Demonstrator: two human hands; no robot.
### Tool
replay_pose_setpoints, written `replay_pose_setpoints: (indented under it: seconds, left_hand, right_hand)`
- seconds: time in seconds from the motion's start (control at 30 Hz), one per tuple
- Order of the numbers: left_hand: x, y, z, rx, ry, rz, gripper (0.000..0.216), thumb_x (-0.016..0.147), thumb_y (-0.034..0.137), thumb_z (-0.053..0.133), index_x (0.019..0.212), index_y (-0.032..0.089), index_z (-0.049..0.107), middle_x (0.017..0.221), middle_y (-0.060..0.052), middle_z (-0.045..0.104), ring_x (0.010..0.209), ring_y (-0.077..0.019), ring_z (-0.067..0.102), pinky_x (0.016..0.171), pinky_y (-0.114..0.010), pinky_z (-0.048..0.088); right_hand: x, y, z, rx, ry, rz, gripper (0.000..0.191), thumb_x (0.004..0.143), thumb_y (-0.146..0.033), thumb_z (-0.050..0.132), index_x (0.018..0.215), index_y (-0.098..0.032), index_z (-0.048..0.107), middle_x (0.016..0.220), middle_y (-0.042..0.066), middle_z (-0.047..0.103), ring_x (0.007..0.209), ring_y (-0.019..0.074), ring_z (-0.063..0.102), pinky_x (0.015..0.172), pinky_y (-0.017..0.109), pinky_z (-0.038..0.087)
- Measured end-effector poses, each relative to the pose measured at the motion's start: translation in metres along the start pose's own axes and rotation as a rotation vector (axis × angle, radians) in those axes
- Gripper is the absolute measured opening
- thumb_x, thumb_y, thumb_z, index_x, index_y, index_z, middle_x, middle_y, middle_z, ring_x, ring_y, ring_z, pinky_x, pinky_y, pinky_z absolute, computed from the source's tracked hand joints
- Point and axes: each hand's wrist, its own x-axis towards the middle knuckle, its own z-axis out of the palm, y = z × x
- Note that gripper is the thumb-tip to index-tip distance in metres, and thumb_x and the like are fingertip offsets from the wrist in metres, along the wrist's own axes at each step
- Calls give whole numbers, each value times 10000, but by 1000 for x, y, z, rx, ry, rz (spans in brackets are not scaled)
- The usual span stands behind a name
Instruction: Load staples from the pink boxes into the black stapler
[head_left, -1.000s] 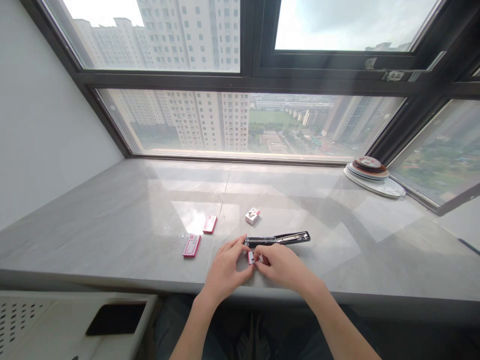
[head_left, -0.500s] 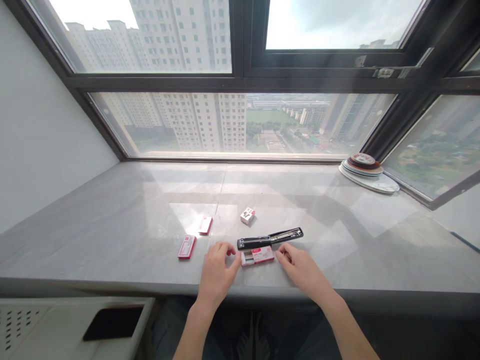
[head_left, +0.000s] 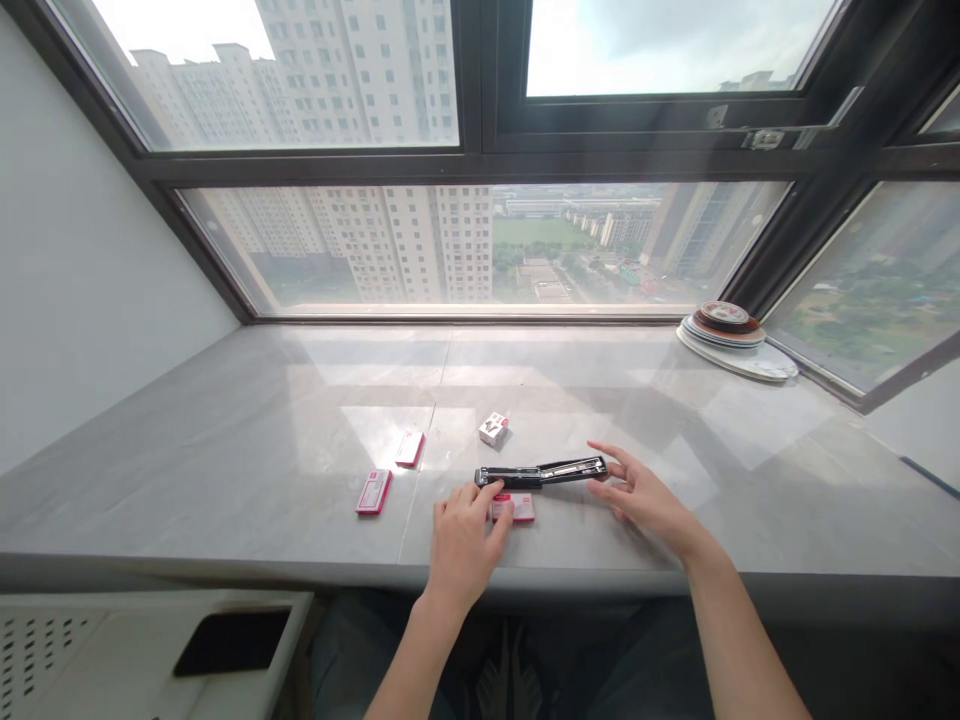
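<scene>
A black stapler (head_left: 540,473) lies unfolded on the grey counter, its right arm tilted up a little. My right hand (head_left: 645,498) is around that right end, fingers spread and thumb apart; I cannot tell if it presses on it. Just in front of the stapler is a pink-and-white staple box (head_left: 519,507). My left hand (head_left: 469,540) has thumb and index finger on the left end of this box, hiding that end. The index fingertip reaches close to the stapler's left end.
Two more pink-and-white boxes (head_left: 373,493) lie at the left. A small white box (head_left: 493,429) sits behind the stapler. Stacked plates (head_left: 725,335) stand in the right corner by the window. A dark flat rectangle (head_left: 231,642) is on the white unit at lower left.
The staple box's tray, partly out at the left before, no longer shows, and the box sits slightly further left. My right hand went from the box to the stapler's right end, fingers opening.
</scene>
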Motion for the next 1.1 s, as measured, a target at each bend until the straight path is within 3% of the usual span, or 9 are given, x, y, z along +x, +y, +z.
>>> replay_pose_setpoints:
  seconds: [0.13,0.27,0.43,0.57,0.67,0.8,0.93,1.03,1.1]
  left_hand:
    - [1,-1,1,0,-28,-9,277,1011,443,535,1219,326,676,1076,-44,691,1041,-267,625,867,-408,430]
    - [3,1,-3,15,-26,-13,256,1002,463,546,1167,319,678,1055,-41,691,1026,-271,621,874,-421,417]
    - [6,8,-10,46,-46,-6,254,995,485,549,1105,296,679,1002,-56,664,1002,-288,613,863,-441,421]
    - [5,15,-5,58,-78,117,171,907,405,686,1038,295,683,1030,-67,652,1015,-296,606,875,-447,426]
    - [3,9,-3,44,-114,186,150,913,315,678,1062,320,691,1012,-55,652,1003,-277,605,860,-426,423]
    - [0,-24,-23,210,29,29,67,911,334,672,941,279,697,974,-66,632,1006,-292,584,885,-447,415]
    - [2,-75,-58,391,240,-193,129,901,373,663,870,248,669,1149,-97,633,1148,-353,534,954,-517,414]
    - [7,-110,-71,337,259,-182,161,868,384,685,838,235,632,1358,-91,595,1271,-357,497,1040,-535,412]
    - [10,-125,-70,217,216,-122,188,864,395,679,830,227,602,1441,-85,564,1374,-336,461,1087,-485,424]
  right_hand:
    - [32,-36,22,43,-172,-169,504,753,-581,785,1056,-191,686,802,25,647,579,126,495,526,268,385]
    - [53,-59,65,-110,-206,-308,382,758,-527,799,928,-198,708,624,-44,529,583,122,443,565,257,360]
    - [62,-57,98,-228,-238,-363,285,774,-444,782,914,-211,698,571,-85,445,547,105,386,551,239,300]
    - [63,-52,103,-395,-211,-385,192,781,-358,754,899,-220,689,578,-83,494,550,113,461,548,239,286]
    - [63,-50,100,-455,-173,-399,182,790,-360,746,898,-224,688,581,-81,504,559,118,483,551,243,274]
    - [63,-45,92,-475,-148,-370,226,806,-417,743,915,-227,685,594,-81,488,573,122,485,558,244,272]
    - [61,-44,88,-514,-165,-321,251,830,-449,726,939,-231,668,616,-82,470,593,125,496,569,246,281]
    - [60,-45,88,-527,-169,-314,245,842,-452,715,944,-235,662,623,-82,460,601,125,501,573,249,287]
    - [59,-47,89,-532,-165,-314,239,844,-446,710,948,-236,665,625,-80,458,603,126,504,571,249,288]
